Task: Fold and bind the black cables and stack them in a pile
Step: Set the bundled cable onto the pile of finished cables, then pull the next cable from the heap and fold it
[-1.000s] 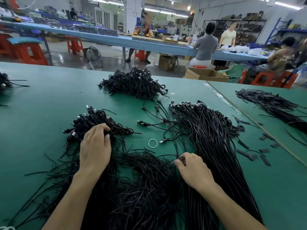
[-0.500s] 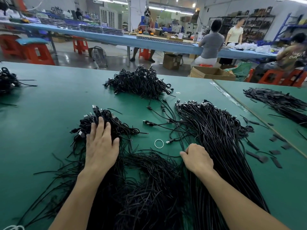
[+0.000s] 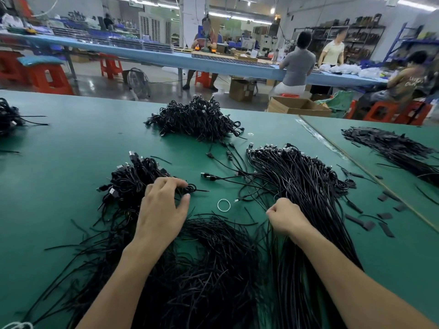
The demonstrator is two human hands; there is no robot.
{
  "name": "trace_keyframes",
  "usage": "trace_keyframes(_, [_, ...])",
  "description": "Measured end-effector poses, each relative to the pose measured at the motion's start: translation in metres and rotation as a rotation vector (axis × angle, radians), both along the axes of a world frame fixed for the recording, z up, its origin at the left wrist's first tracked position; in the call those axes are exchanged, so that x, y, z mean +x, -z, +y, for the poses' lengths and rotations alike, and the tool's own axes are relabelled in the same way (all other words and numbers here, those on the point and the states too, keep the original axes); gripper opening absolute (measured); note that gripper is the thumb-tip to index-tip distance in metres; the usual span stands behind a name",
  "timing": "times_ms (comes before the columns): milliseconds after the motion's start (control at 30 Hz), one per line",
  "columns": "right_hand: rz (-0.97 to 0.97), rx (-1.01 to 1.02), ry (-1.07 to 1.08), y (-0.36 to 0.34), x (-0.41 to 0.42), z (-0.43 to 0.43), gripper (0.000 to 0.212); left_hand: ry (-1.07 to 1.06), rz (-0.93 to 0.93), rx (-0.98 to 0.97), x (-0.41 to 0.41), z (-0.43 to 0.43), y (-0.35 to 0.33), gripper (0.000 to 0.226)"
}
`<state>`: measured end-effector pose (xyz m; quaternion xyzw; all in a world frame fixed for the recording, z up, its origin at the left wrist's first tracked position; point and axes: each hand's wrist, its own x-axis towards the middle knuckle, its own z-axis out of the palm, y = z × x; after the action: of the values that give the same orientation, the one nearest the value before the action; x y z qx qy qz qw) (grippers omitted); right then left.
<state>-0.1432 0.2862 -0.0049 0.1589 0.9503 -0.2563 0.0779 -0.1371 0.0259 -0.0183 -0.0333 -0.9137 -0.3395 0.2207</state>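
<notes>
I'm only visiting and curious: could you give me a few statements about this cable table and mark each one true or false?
1. The left hand reaches over a heap of folded cables. True.
2. A white ring lies on the table between the hands. True.
3. The right hand lies flat and open. False: its fingers are curled, gripping among the loose cables.
4. The table top is red. False: it is green.
5. A second heap of cables lies farther back. True.

Both forearms extended; left hand palm-down, fingers spread (slightly bent); right hand fisted
</notes>
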Motion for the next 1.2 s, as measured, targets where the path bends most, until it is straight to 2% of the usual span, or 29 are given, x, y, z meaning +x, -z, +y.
trace_keyframes(67, [-0.039,-0.029,-0.046,-0.004,0.001,0.003,0.032,0.062,-0.004,0.017,0.001,0.004,0.0,0.024])
trace_keyframes(167, [-0.053,-0.201,-0.086,-0.01,0.002,0.003,0.04,0.126,-0.018,0.007,0.003,0.008,0.001,0.026])
trace_keyframes(300, [0.023,-0.463,-0.096,-0.017,0.006,-0.005,0.013,0.18,-0.039,-0.024,0.005,0.012,0.002,0.027])
trace_keyframes(367, [0.063,-0.509,-0.106,-0.02,0.007,-0.01,0.005,0.214,-0.041,-0.032,0.006,0.014,0.002,0.028])
trace_keyframes(433, [0.103,-0.51,-0.117,-0.023,0.008,-0.014,0.022,0.248,-0.047,-0.038,0.007,0.016,0.001,0.03])
trace_keyframes(500, [0.145,-0.495,-0.153,-0.03,0.011,-0.021,0.03,0.287,-0.053,-0.044,0.009,0.018,0.0,0.037])
trace_keyframes(600, [0.136,-0.585,-0.314,-0.046,0.024,-0.036,0.026,0.398,-0.026,-0.087,0.013,0.022,-0.002,0.058])
trace_keyframes(667, [0.015,-0.783,-0.47,-0.057,0.036,-0.048,0.022,0.477,0.014,-0.092,0.017,0.027,-0.005,0.062])
trace_keyframes(733, [-0.13,-0.935,-0.628,-0.067,0.049,-0.056,0.019,0.53,0.052,-0.104,0.019,0.031,-0.007,0.052])
trace_keyframes(800, [-0.163,-0.892,-0.764,-0.075,0.06,-0.055,0.017,0.524,0.109,-0.073,0.019,0.032,-0.006,0.034])
trace_keyframes(833, [-0.152,-0.865,-0.799,-0.079,0.063,-0.051,0.017,0.482,0.079,0.014,0.018,0.031,-0.007,0.023])
trace_keyframes(900, [-0.095,-0.863,-0.726,-0.085,0.065,-0.038,0.018,0.371,0.013,0.282,0.016,0.027,-0.01,0.018])
trace_keyframes(967, [0.074,-0.902,-0.475,-0.087,0.061,-0.023,0.024,0.288,0.063,0.447,0.014,0.025,-0.015,0.017])
trace_keyframes(1033, [0.314,-0.912,-0.17,-0.082,0.054,-0.004,0.029,0.241,0.14,0.527,0.016,0.024,-0.023,0.03])
trace_keyframes(1100, [0.508,-0.769,0.052,-0.072,0.044,0.018,0.034,0.216,0.215,0.573,0.019,0.022,-0.03,0.039])
trace_keyframes(1133, [0.55,-0.645,0.092,-0.067,0.04,0.028,0.036,0.211,0.223,0.568,0.02,0.021,-0.032,0.04])
trace_keyframes(1200, [0.512,-0.396,0.028,-0.058,0.035,0.042,0.032,0.223,0.184,0.496,0.022,0.022,-0.035,0.043])
